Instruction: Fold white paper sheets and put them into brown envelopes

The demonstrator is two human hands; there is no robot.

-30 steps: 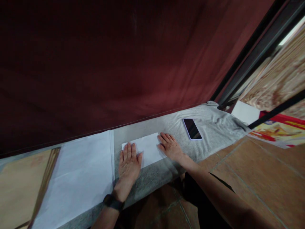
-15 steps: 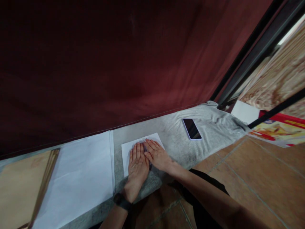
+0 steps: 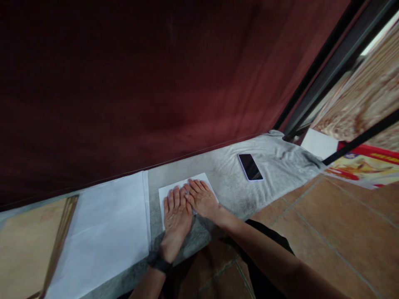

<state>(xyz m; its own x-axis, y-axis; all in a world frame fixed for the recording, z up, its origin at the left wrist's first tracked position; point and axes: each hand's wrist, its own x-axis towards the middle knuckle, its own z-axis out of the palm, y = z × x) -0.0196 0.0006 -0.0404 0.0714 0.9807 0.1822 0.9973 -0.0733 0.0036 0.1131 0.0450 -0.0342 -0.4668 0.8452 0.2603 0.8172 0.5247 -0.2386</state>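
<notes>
Both hands press flat on a white sheet of paper [image 3: 204,178], which looks folded and lies on the grey cloth. My left hand [image 3: 177,209] covers its left and middle part, fingers stretched out, palm down. Beside it, touching at the thumb side, my right hand [image 3: 202,198] lies with its fingers extended over the right part. The paper's near edge is mostly hidden under the hands. To the left rests a stack of larger white sheets [image 3: 106,228], apart from my left hand.
Brown envelopes [image 3: 28,241] are piled at the far left. A phone [image 3: 251,167] lies on the grey cloth [image 3: 224,166] to the right. A dark red panel [image 3: 156,104] rises behind the narrow surface. A printed box [image 3: 361,164] stands at the right, above the tiled floor [image 3: 343,216].
My left hand has slid slightly left on the paper and its fingers have spread a little. My right hand has shifted slightly left and toward the far edge.
</notes>
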